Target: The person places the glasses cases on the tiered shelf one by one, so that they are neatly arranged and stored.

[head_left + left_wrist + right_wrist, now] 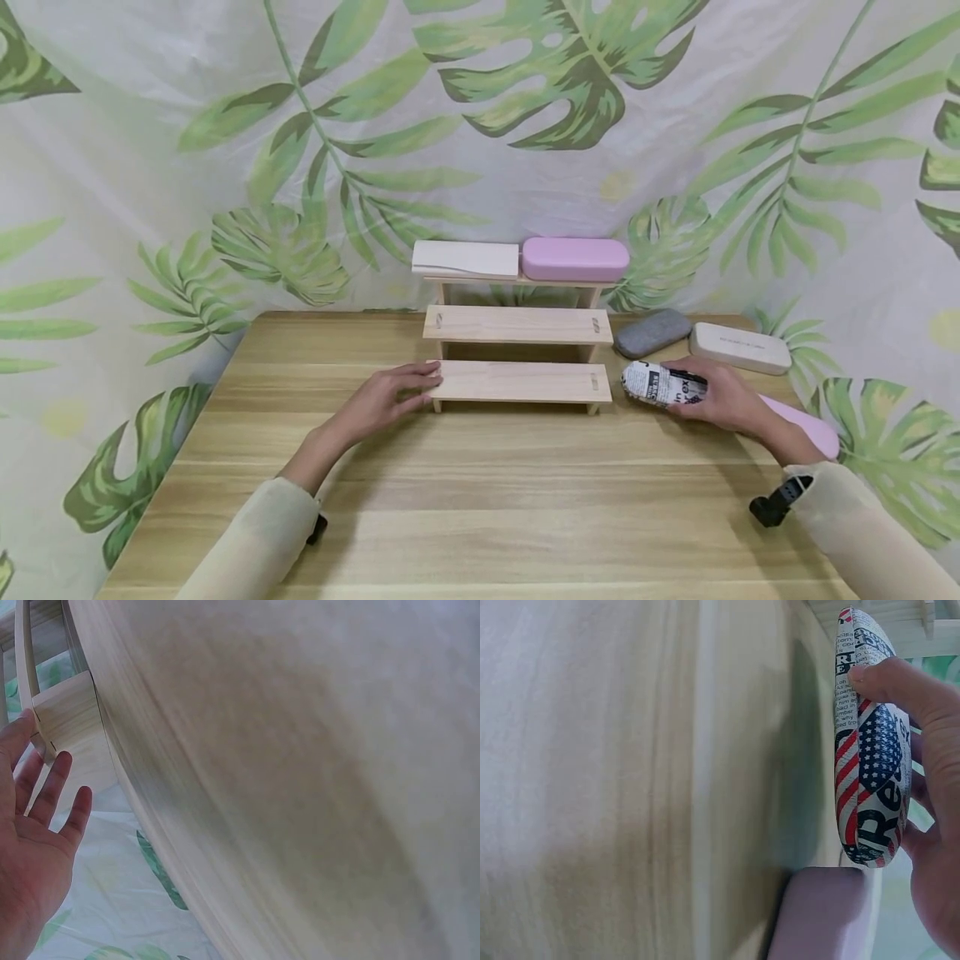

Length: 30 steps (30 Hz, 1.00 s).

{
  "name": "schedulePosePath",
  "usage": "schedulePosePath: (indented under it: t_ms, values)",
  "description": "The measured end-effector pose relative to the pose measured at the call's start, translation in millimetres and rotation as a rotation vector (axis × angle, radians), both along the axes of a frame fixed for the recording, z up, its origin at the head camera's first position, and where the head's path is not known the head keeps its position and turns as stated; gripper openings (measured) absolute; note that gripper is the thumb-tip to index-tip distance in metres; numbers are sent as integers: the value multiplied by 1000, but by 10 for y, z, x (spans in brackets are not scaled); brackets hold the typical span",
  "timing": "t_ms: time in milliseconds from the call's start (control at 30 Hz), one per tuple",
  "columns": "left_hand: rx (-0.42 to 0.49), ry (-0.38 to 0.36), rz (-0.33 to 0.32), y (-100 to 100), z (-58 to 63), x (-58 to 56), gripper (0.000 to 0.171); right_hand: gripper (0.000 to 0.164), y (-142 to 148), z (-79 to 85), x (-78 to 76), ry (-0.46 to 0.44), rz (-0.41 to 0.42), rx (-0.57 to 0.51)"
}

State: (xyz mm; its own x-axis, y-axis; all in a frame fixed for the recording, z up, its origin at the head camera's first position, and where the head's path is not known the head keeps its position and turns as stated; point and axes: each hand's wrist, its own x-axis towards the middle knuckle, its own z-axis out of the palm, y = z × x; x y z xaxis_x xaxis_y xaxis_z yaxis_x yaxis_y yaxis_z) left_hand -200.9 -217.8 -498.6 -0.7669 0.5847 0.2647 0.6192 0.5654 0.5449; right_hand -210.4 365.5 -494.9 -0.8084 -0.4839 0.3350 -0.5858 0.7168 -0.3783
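A three-tier wooden stand (517, 325) is at the back of the table. My left hand (386, 402) touches the left end of its lowest step (517, 382), with fingers extended in the left wrist view. To the right of that step, my right hand (723, 398) grips a newspaper-print glasses case (651, 385) by its sides. Stars, red stripes and lettering cover the case (877, 765) in the right wrist view, where it is held above the table. On the top step, a white glasses case (465, 258) sits beside a pink glasses case (576, 259).
Right of the stand lie a grey glasses case (652, 332) and an off-white case (740, 348) on the wooden table (480, 517). Another pink case (813, 429) is partly hidden behind my right forearm. A leaf-patterned cloth (225, 125) hangs behind the table.
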Motion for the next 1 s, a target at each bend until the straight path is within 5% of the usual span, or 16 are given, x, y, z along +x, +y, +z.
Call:
schedulePosePath:
  t_ms: [267,500,1000]
  values:
    - [-6,-9,4,0,-6,-4,37,68,-4,150,8,0,-10,-34]
    - [7,16,-2,1,-19,4,37,69,-33,338,-29,122,32,-22]
    - [12,-1,-3,-9,-7,7,36,72,-137,585,-58,127,37,6]
